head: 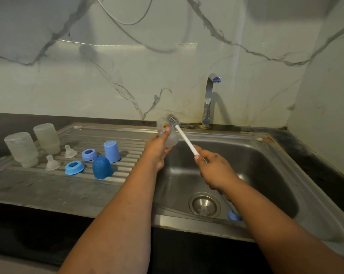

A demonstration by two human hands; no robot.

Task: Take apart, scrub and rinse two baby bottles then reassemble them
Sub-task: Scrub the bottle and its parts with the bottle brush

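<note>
1. 2 bare forearms are seen reaching forward from the lower edge of the view, converging slightly toward the middle.
2. The left hand [157, 149] is raised ahead of the left forearm, wrist bent a little upward. Its fingers are curled around a bottle [168, 133], with fingertips [167, 129] laid against the near side.
3. The right hand [213, 168] is held lower and nearer than the left, back of the hand up. Its fingers are wrapped round the brush handle [187, 141], the thumb lying along the shaft.
4. The 2 hands are kept apart, not touching.
</note>
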